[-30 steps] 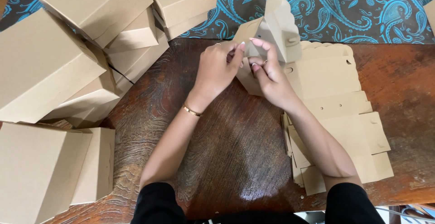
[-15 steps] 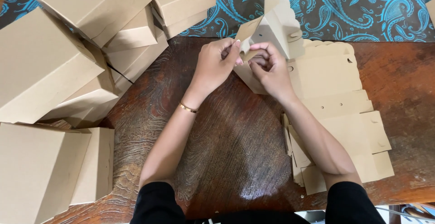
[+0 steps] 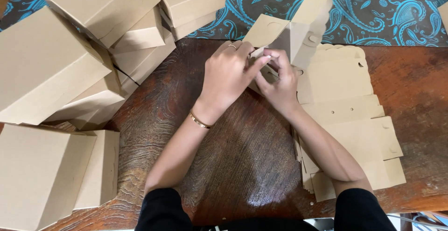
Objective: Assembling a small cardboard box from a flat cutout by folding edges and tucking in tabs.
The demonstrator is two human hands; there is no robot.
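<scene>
I see the half-folded kraft box [image 3: 298, 30] standing at the far middle of the wooden surface [image 3: 242, 165], flaps raised; my left hand [image 3: 228, 74] and right hand [image 3: 277, 84] meet at its near corner, both closed in a pinch on a small flap; the stack of flat blanks [image 3: 345, 119] lies just right of it; finished boxes [image 3: 70, 63] crowd the left; I judge a forced tab could crease or tear, since thin card buckles under uneven pressure.

Bright, even light; sharp focus; faint sheen on the wooden table [image 3: 242, 175].
</scene>
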